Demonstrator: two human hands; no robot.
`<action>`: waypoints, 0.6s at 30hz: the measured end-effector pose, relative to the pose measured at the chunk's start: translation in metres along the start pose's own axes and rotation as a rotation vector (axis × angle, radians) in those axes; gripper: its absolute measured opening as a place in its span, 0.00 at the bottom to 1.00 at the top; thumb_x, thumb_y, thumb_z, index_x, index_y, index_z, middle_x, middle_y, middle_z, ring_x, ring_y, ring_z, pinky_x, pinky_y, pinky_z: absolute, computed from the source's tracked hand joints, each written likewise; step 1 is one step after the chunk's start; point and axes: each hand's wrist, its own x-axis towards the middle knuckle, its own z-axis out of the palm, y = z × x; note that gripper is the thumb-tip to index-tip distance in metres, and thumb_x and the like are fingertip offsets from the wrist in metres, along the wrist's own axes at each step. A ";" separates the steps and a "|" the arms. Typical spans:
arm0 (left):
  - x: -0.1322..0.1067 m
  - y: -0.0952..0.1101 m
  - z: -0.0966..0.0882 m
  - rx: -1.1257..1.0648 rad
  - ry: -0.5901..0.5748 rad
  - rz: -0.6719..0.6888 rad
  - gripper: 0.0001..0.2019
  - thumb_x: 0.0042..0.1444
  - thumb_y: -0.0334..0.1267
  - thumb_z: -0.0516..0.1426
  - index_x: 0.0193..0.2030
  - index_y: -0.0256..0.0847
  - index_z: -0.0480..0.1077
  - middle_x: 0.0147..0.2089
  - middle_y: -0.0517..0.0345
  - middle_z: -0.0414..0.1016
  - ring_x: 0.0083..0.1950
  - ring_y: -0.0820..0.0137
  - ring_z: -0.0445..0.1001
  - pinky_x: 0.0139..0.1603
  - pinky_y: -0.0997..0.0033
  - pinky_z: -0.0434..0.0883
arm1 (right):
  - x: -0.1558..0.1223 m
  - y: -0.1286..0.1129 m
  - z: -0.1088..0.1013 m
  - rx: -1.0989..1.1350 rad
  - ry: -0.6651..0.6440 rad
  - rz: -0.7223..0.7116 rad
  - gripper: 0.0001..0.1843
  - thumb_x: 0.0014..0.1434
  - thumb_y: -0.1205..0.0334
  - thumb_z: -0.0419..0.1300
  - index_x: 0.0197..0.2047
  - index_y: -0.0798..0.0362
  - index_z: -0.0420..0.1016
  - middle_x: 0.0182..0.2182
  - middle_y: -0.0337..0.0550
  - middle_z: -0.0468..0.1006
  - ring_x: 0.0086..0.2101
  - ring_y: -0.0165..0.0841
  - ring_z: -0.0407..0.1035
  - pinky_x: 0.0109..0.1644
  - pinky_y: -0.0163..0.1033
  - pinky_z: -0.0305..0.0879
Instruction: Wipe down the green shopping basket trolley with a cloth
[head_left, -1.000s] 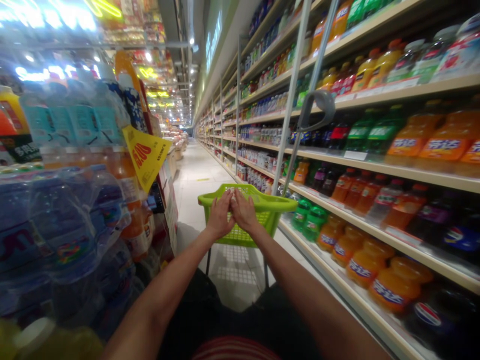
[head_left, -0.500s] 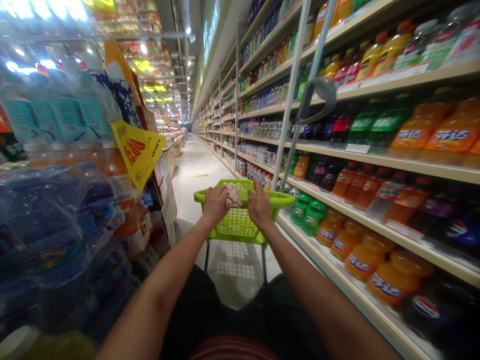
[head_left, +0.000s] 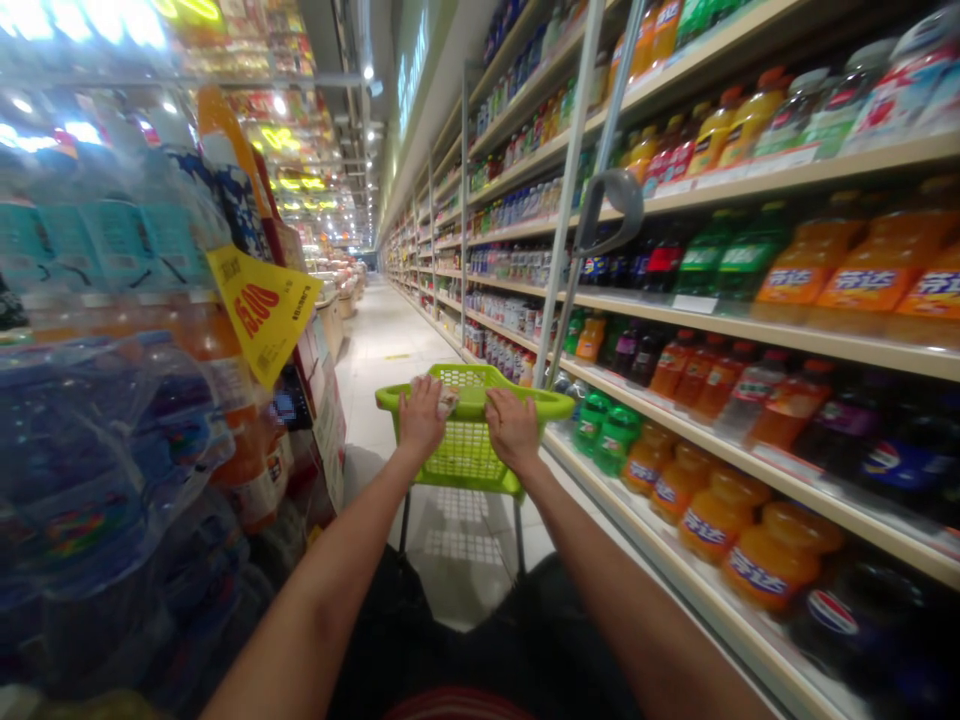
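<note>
A green plastic shopping cart (head_left: 465, 460) with a latticed basket and dark legs stands in front of me. My left hand (head_left: 421, 420) is closed over the left part of its near rim, with a crumpled pale tissue (head_left: 448, 398) on the inner side of the fingers. My right hand (head_left: 513, 428) wraps round the same rim further right, its fingers curled over the edge. Whatever lies deeper in the basket is hidden behind the hands and the rim.
Shelves (head_left: 757, 320) of bottled drinks run along the right, with a grey looped handle (head_left: 611, 210) on a metal pole. Shrink-wrapped bottles (head_left: 97, 450) are stacked close on the left beside a yellow price sign (head_left: 262, 310). A tiled aisle (head_left: 375, 330) leads ahead.
My right hand, raised with its fingers pointing up before, has closed over the rim. The view has shifted slightly, and the cart appears a little further left.
</note>
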 end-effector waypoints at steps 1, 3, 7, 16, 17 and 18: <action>-0.004 0.002 0.002 0.001 -0.013 0.029 0.27 0.55 0.41 0.52 0.62 0.38 0.56 0.67 0.50 0.52 0.68 0.62 0.48 0.65 0.54 0.47 | -0.001 0.000 0.000 0.001 0.004 -0.004 0.20 0.62 0.59 0.43 0.49 0.55 0.71 0.49 0.50 0.73 0.52 0.40 0.63 0.58 0.55 0.47; -0.011 0.006 0.005 -0.018 -0.011 0.082 0.29 0.54 0.47 0.53 0.61 0.37 0.57 0.67 0.48 0.51 0.68 0.59 0.48 0.65 0.52 0.46 | -0.002 0.000 0.000 0.002 0.010 -0.008 0.20 0.62 0.59 0.43 0.49 0.54 0.71 0.49 0.50 0.73 0.52 0.39 0.63 0.59 0.55 0.47; -0.013 0.008 0.005 -0.077 0.046 0.031 0.19 0.59 0.46 0.49 0.55 0.44 0.65 0.61 0.53 0.63 0.63 0.63 0.59 0.65 0.49 0.45 | -0.005 0.001 -0.001 -0.024 0.019 -0.008 0.20 0.62 0.60 0.43 0.49 0.54 0.71 0.49 0.49 0.74 0.52 0.39 0.64 0.59 0.54 0.47; -0.013 -0.028 0.007 -0.001 0.039 0.092 0.19 0.57 0.31 0.47 0.55 0.47 0.64 0.65 0.54 0.58 0.65 0.64 0.55 0.64 0.43 0.41 | -0.011 0.002 -0.004 -0.021 -0.014 -0.093 0.20 0.62 0.60 0.43 0.49 0.54 0.71 0.51 0.49 0.72 0.53 0.39 0.63 0.60 0.53 0.46; -0.013 -0.036 0.007 -0.001 0.046 0.094 0.19 0.57 0.30 0.47 0.54 0.48 0.64 0.64 0.54 0.59 0.64 0.65 0.57 0.65 0.43 0.40 | -0.012 0.002 -0.004 -0.015 -0.017 -0.105 0.19 0.62 0.60 0.43 0.49 0.54 0.70 0.51 0.49 0.72 0.53 0.38 0.63 0.61 0.53 0.45; -0.014 -0.044 0.006 0.001 0.061 0.082 0.19 0.57 0.29 0.47 0.54 0.48 0.65 0.64 0.54 0.60 0.64 0.65 0.58 0.65 0.43 0.39 | -0.012 0.002 -0.004 -0.008 -0.020 -0.116 0.20 0.62 0.60 0.43 0.50 0.54 0.70 0.51 0.49 0.72 0.54 0.38 0.62 0.61 0.53 0.45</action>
